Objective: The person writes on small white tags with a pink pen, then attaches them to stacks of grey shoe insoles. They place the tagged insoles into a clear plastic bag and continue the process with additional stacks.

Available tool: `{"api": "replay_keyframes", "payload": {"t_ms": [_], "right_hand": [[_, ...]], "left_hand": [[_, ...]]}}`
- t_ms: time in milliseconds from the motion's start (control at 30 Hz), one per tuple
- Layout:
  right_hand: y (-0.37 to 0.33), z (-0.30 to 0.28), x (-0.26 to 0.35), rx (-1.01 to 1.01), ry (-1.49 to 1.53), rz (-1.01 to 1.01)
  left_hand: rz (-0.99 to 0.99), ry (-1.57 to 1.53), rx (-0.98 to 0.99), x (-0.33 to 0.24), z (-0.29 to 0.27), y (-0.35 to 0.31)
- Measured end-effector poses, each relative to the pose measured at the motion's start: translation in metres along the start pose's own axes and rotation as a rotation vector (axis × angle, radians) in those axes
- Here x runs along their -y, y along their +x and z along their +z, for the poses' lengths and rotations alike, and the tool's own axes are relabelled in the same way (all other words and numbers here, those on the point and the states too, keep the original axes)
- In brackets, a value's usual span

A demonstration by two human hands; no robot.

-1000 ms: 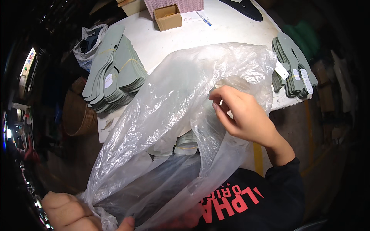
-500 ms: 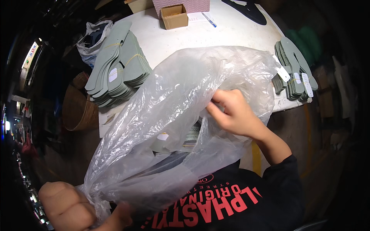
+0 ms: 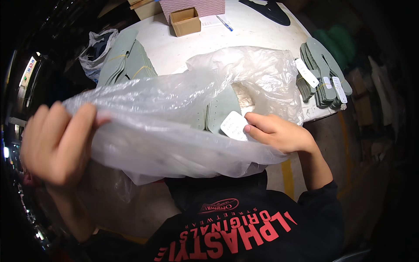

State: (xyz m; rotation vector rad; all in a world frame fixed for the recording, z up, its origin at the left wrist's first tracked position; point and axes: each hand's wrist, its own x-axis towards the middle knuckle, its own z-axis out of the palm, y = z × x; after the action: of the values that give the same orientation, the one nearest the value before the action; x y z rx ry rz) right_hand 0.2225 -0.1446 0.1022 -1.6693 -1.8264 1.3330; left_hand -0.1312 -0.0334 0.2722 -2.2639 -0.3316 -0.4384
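Stretching over a white desk (image 3: 183,50), a big clear plastic bag (image 3: 174,126) hung between two hands. Inside it lay flat grey-green cut pieces (image 3: 220,113) with a small white tag (image 3: 234,125). Two more stacks of grey-green pieces (image 3: 323,74) sat on the desk. The left hand (image 3: 56,144) was closed around the bag's left edge. The right hand (image 3: 279,133) pinched the bag by the tag. A little brown box (image 3: 185,21) stood far off.

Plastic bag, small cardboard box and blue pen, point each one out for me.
plastic bag (image 3: 174,131), head view, crinkled clear middle.
small cardboard box (image 3: 185,22), head view, open top.
blue pen (image 3: 224,23), head view, mid-barrel.
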Motion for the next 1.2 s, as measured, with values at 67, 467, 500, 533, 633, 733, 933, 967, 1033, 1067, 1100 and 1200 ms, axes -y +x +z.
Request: {"api": "replay_keyframes", "payload": {"t_ms": [67,467,500,533,633,733,933,967,1033,1067,1100,1200], "right_hand": [[0.008,0.002,-0.002,0.026,-0.014,-0.044],[0.069,0.012,-0.046,-0.283,-0.031,-0.427],[0.076,0.007,-0.048,-0.294,-0.008,-0.401],[0.085,0.003,-0.05,-0.304,0.017,-0.376],[0.1,-0.006,-0.055,-0.329,0.099,-0.314],[0.1,-0.009,-0.06,-0.343,0.196,-0.249],[0.086,0.002,-0.069,-0.353,0.366,-0.192],[0.086,0.004,-0.07,-0.351,0.389,-0.187],[0.087,0.008,-0.074,-0.349,0.431,-0.184],[0.089,0.01,-0.076,-0.344,0.45,-0.184],[0.092,0.011,-0.079,-0.335,0.467,-0.185],[0.102,0.012,-0.085,-0.314,0.506,-0.184]], "left_hand": [[-0.014,0.041,-0.144,0.009,0.033,0.017],[-0.551,-0.261,-0.237,0.02,0.15,0.106],[-0.577,-0.189,-0.095,0.023,0.153,0.11],[-0.576,-0.156,-0.064,0.024,0.153,0.113],[-0.562,-0.153,-0.133,0.022,0.145,0.108],[-0.524,-0.158,-0.258,0.016,0.127,0.092],[-0.561,-0.211,-0.174,-0.02,0.086,0.041],[-0.551,-0.22,-0.116,-0.035,0.08,0.03],[-0.617,-0.549,0.079,-0.082,0.063,0.008],[-0.541,-0.803,0.075,-0.108,0.063,-0.004],[-0.461,-0.924,0.109,-0.133,0.06,-0.017],[-0.282,-0.968,0.461,-0.199,0.079,-0.046]]}}
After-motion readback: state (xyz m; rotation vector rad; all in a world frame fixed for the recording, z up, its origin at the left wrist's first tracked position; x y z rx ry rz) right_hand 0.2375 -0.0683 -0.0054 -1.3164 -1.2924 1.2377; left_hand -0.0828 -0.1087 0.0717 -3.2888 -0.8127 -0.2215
